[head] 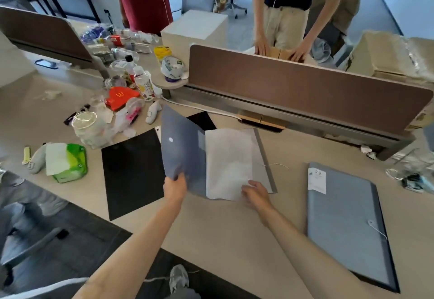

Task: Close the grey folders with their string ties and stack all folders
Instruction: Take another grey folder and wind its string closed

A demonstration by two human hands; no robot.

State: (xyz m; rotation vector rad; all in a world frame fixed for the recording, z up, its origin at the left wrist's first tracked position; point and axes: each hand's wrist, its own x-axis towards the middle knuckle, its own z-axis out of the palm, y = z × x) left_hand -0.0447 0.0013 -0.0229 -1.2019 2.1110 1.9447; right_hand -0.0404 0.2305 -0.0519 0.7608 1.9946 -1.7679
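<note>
Centrally on the beige desk, the left hand is pinching the raised cover of the open grey folder; the right hand is lying flat, fingers spread, on its paper. A tied grey folder is lying toward the right edge, a black folder left, below a brown divider.

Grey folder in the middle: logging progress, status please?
Left hand grips raised cover. Right hand on papers. Folder open, string untied. Nothing blocking.

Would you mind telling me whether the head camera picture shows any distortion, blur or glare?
Head view: wide-angle bending curves the brown divider; the clutter at left is soft; the paper in the open grey folder is washed out, its print unreadable.
</note>
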